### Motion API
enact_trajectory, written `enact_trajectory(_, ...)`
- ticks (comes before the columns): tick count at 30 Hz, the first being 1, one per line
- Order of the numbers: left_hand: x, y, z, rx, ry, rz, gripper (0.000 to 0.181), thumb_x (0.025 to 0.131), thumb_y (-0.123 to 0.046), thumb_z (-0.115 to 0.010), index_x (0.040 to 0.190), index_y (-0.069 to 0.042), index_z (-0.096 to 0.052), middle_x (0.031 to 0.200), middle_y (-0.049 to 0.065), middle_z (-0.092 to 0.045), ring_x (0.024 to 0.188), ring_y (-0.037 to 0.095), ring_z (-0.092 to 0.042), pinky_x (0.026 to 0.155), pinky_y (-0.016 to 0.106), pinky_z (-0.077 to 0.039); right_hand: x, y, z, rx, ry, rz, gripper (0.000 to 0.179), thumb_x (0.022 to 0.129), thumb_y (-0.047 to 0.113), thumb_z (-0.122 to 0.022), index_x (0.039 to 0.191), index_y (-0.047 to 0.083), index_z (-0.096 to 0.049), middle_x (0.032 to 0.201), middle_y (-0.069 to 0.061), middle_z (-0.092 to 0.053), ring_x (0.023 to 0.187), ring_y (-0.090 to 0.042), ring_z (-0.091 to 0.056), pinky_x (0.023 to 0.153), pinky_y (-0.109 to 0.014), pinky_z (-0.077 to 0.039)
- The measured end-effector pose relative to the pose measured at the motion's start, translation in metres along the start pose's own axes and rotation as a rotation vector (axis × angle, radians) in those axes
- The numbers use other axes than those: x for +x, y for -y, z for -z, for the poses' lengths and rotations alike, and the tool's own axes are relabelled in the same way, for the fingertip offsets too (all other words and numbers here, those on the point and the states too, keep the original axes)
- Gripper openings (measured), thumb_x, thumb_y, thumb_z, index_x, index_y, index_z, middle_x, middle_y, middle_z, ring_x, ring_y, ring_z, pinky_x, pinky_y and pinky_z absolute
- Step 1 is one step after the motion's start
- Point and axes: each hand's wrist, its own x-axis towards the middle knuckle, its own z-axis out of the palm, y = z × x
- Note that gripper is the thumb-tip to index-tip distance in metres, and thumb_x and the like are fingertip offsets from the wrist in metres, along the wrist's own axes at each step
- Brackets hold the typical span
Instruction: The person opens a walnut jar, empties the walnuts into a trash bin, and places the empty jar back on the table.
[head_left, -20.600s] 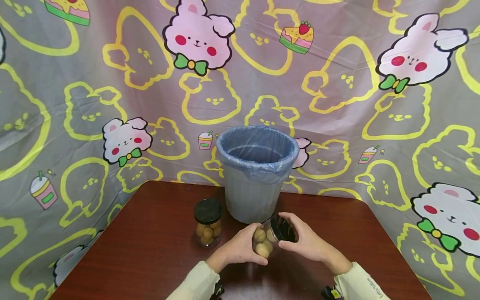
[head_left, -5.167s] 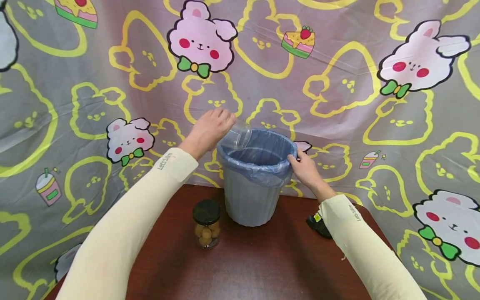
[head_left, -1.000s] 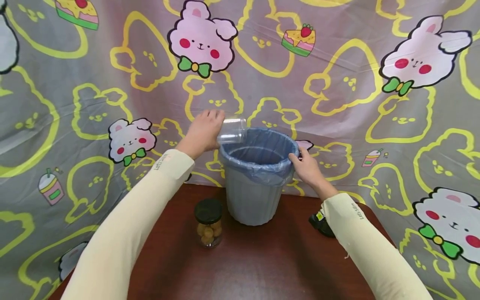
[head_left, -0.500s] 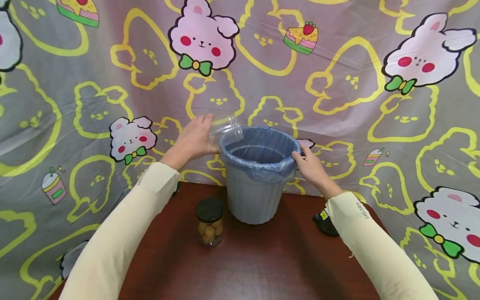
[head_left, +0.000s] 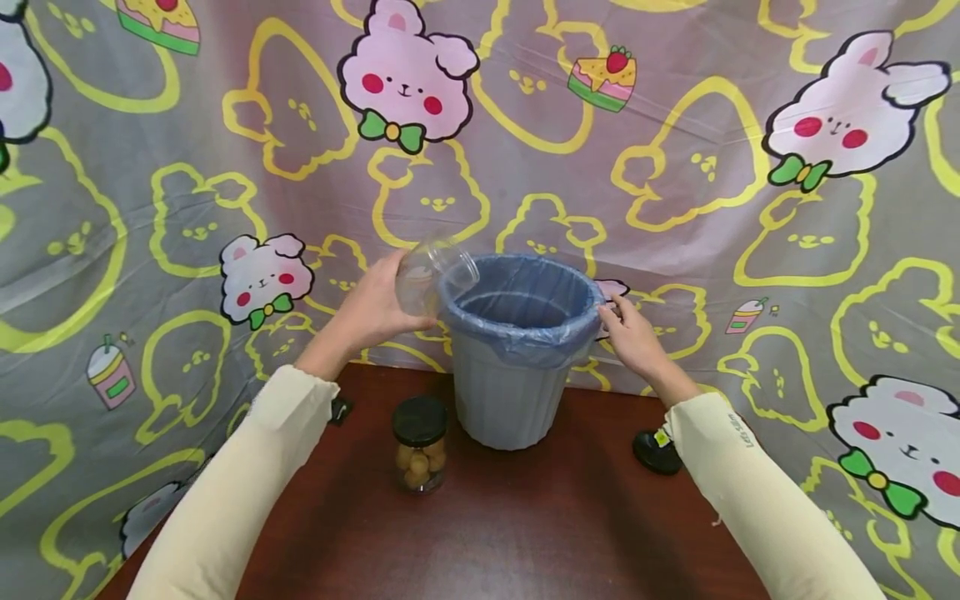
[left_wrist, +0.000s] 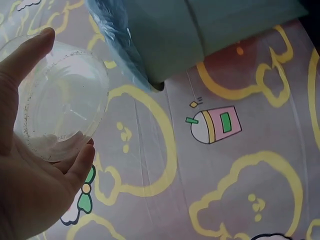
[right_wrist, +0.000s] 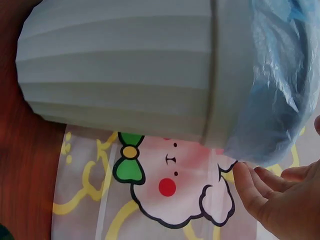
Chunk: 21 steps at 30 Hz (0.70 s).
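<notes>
My left hand grips a clear plastic jar, thumb and fingers round its base end. The lidless jar is tilted, its mouth over the left rim of the lined trash can. In the left wrist view the jar has small dark specks along its inside and no balls visible. Beside the can's right rim, my right hand has loosely bent fingers close to the blue bag liner; contact is unclear. A black-lidded jar of round brown pieces stands left of the can.
The can stands on a dark red wooden table, close to a patterned cloth backdrop. A black round object, perhaps a lid, lies by the right wrist. The can's inside bottom is out of sight.
About twenty seconds ago both hands held this jar, filled with round pieces. Lately my left hand lowers leftward with the jar, turning its mouth upward. My right hand has loosened from the rim.
</notes>
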Motion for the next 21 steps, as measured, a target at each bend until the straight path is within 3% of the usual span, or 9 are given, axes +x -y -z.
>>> enact_trajectory(7, -0.025, 0.001, -0.007, -0.173, 0.015, 0.046, 0.105, 0.062, -0.041, -0.087, 0.144, -0.009, -0.029, 0.133, 0.01, -0.045, 0.113, 0.028, -0.048, 0.09, 0.048, -0.043, -0.005, -0.015, 0.006, -0.049, 0.006, -0.027, 0.072, 0.099, 0.048, -0.033, 0.148, -0.001, -0.016, 0.142, -0.028, -0.033, 0.125, -0.043, -0.041, 0.098, -0.053, -0.035)
enact_trajectory(21, -0.069, -0.003, -0.039, -0.278, 0.015, 0.05, 0.101, 0.061, -0.037, -0.088, 0.141, -0.01, -0.034, 0.13, 0.007, -0.048, 0.11, 0.026, -0.05, 0.09, 0.048, -0.043, -0.023, -0.064, 0.014, -0.207, 0.031, -0.066, 0.055, 0.098, 0.03, -0.045, 0.134, -0.01, -0.037, 0.128, -0.033, -0.047, 0.116, -0.045, -0.047, 0.092, -0.053, -0.04)
